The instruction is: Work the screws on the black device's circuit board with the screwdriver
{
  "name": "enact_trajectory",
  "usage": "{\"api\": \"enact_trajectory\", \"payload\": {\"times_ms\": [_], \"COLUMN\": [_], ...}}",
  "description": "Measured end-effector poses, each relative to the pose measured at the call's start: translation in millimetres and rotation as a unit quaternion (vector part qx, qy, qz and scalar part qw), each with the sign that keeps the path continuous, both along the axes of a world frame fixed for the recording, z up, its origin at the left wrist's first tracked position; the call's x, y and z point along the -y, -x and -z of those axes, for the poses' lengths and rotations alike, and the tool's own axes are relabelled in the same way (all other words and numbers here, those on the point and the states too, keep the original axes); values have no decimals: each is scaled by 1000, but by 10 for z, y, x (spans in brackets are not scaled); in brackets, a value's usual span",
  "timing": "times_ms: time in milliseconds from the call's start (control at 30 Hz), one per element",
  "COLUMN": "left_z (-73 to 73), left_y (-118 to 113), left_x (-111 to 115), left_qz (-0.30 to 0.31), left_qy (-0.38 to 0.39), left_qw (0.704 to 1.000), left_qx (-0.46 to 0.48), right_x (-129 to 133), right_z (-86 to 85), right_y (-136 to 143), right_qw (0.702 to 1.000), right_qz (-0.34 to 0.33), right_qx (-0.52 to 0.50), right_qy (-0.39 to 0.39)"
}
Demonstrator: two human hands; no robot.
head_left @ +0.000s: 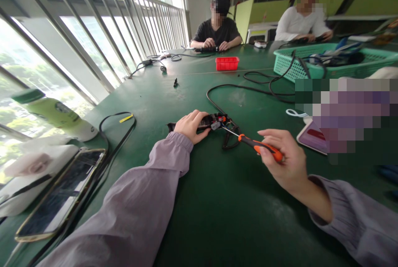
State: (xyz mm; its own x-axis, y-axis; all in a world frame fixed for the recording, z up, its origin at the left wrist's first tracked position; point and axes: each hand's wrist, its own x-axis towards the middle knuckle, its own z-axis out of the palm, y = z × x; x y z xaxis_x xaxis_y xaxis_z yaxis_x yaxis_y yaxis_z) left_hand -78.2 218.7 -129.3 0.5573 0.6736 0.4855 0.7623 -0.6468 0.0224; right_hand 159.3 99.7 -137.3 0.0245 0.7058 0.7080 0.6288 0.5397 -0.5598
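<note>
My left hand (193, 126) is wrapped round a black device (205, 123) lying on the green table (217, 200). The device is open at its right end, where small red, orange and grey parts and thin wires show. A black cable (242, 87) lies beyond it, and a dark loop sits just right of its end. In my right hand (285, 157) is a screwdriver (263, 147) with an orange and black handle. Its thin shaft points left, and the tip is at the wires or parts of the open end; exact contact is too small to tell.
A red tray (227, 64) and a small black piece (175, 83) lie farther back. At the right stand a green basket (336, 64) and a phone (314, 136). A bottle (56, 113) and a large phone (62, 196) are left. Two people sit across the table.
</note>
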Motion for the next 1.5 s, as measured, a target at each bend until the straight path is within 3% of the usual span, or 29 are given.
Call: {"api": "enact_trajectory", "payload": {"times_ms": [167,333,500,667,833,1033,1267,1500], "left_z": [5,0,-12,0,14,-7,-17,14], "left_y": [4,-1,-8,1,8,-3,-6,1], "left_x": [-2,0,4,-5,-13,5,8,-16], "left_qz": [0,1,-4,-1,1,-4,-3,6], "left_qy": [-3,-8,2,-8,-8,-1,0,-14], "left_qw": [1000,1000,1000,1000,1000,1000,1000,1000], "left_qx": [-2,-6,-7,-7,-8,-5,-4,-6], "right_x": [-13,-13,-23,-12,-11,15,21,31], "right_z": [23,-3,-23,-13,-11,-74,-98,-96], "right_y": [-6,4,20,10,11,5,24,22], "right_qw": [998,1000,997,999,999,993,995,990], "right_qz": [3,-8,7,-14,-8,-55,-80,-113], "right_qx": [-36,-5,-43,-31,-46,11,54,74], "right_qy": [-50,1,-70,8,-23,100,28,43]}}
